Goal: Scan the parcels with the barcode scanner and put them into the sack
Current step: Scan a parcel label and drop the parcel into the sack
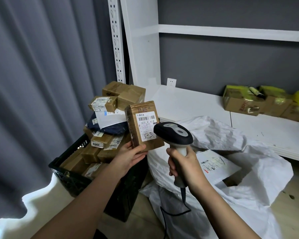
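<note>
At the frame's centre the left hand (128,156) grips one brown parcel (144,125) upright by its lower edge, its white label reading "501E", "A21B" and handwritten "3-3", while the right hand (185,163) is wrapped around the single barcode scanner (173,133) just beside that label. One black crate (72,176) at centre left holds about a dozen parcels, one marked "3004". One white sack (231,169) lies open on the wooden floor at lower right, below a white shelf (197,104) against a grey wall.

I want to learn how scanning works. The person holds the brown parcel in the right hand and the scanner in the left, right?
Not quite, the hands are swapped. In the head view the left hand holds the brown parcel and the right hand holds the scanner.
</note>
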Action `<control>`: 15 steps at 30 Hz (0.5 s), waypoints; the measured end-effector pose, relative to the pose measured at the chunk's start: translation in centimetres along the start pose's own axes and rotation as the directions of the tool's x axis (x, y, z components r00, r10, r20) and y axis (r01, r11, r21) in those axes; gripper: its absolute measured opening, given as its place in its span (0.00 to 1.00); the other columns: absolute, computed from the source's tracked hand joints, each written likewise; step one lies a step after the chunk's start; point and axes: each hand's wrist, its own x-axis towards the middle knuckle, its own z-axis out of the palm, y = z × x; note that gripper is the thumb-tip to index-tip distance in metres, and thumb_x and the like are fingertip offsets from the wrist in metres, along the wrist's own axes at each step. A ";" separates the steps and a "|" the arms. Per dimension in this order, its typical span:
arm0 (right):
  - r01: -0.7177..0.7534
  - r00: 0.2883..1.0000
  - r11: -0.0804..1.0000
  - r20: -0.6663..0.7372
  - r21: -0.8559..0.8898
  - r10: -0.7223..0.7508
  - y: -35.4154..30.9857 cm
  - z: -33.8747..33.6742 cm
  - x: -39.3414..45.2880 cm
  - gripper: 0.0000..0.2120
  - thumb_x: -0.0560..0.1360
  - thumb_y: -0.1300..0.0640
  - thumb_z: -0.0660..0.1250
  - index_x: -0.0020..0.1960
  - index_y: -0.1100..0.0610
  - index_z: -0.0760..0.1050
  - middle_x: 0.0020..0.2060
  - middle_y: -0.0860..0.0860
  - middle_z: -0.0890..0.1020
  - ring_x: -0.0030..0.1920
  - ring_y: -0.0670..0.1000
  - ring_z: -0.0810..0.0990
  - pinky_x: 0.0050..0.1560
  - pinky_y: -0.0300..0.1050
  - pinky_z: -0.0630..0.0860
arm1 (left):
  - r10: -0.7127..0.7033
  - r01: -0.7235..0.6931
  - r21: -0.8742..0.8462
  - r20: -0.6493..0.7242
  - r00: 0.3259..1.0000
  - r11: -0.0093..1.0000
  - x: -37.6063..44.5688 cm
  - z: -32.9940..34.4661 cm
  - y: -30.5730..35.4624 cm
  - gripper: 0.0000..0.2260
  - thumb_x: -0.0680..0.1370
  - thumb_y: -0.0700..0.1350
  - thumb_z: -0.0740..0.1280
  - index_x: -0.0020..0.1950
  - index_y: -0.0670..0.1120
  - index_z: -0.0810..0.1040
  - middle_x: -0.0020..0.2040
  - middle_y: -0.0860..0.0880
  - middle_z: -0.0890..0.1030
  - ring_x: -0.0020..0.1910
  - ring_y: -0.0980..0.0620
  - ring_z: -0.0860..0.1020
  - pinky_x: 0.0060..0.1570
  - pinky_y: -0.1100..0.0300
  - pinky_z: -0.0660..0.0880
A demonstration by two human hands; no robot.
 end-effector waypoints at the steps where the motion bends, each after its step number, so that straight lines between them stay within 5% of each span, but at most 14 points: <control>1: 0.006 1.000 1.000 -0.006 0.007 -0.006 -0.2 -0.2 0.0 0.06 0.78 0.64 0.65 0.47 0.59 0.67 0.22 0.52 0.69 0.19 0.49 0.63 0.30 0.46 0.67 | -0.001 0.001 0.009 0.004 1.000 1.000 -0.2 0.2 -0.1 0.17 0.75 0.34 0.70 0.62 0.43 0.72 0.55 0.40 0.82 0.52 0.43 0.82 0.58 0.53 0.75; 4: 0.050 0.996 0.998 -0.074 0.038 -0.047 -1.5 -1.7 -0.1 0.06 0.78 0.63 0.65 0.49 0.59 0.67 0.22 0.52 0.70 0.19 0.49 0.63 0.29 0.46 0.67 | -0.003 0.002 0.080 0.007 1.000 0.997 -0.6 0.9 -0.3 0.14 0.75 0.37 0.70 0.60 0.44 0.73 0.53 0.43 0.82 0.48 0.45 0.83 0.56 0.54 0.78; 8: 0.137 0.961 0.987 -0.254 0.079 -0.113 -3.7 -6.1 0.0 0.05 0.79 0.62 0.63 0.49 0.57 0.67 0.22 0.51 0.70 0.19 0.50 0.64 0.27 0.42 0.68 | 0.091 -0.072 0.362 -0.034 0.995 0.929 -0.8 2.4 -0.5 0.26 0.74 0.41 0.73 0.66 0.48 0.64 0.55 0.47 0.78 0.43 0.46 0.84 0.45 0.57 0.80; 11: 0.129 0.935 0.983 -0.347 0.127 -0.078 -4.6 -9.7 0.0 0.05 0.79 0.59 0.63 0.50 0.56 0.66 0.23 0.50 0.70 0.20 0.49 0.65 0.28 0.43 0.66 | 0.181 -0.162 0.565 0.024 0.983 0.809 -0.4 5.9 -0.8 0.24 0.74 0.41 0.73 0.64 0.48 0.64 0.56 0.48 0.76 0.37 0.49 0.81 0.35 0.63 0.79; 13: 0.110 0.929 0.977 -0.368 0.181 -0.036 -4.9 -11.2 -0.1 0.05 0.79 0.59 0.63 0.51 0.57 0.66 0.24 0.51 0.70 0.21 0.49 0.64 0.27 0.42 0.65 | 0.211 -0.209 0.695 0.085 0.974 0.688 1.2 8.7 -1.1 0.25 0.72 0.46 0.75 0.63 0.49 0.65 0.56 0.48 0.76 0.41 0.47 0.81 0.41 0.58 0.79; 15: 0.092 0.927 0.977 -0.374 0.193 -0.013 -4.9 -12.5 -0.2 0.07 0.78 0.58 0.64 0.53 0.57 0.66 0.24 0.51 0.70 0.21 0.50 0.64 0.26 0.41 0.65 | 0.192 -0.226 0.861 0.152 0.969 0.456 3.3 12.0 -1.9 0.29 0.68 0.55 0.75 0.64 0.51 0.65 0.57 0.49 0.77 0.50 0.47 0.80 0.51 0.53 0.77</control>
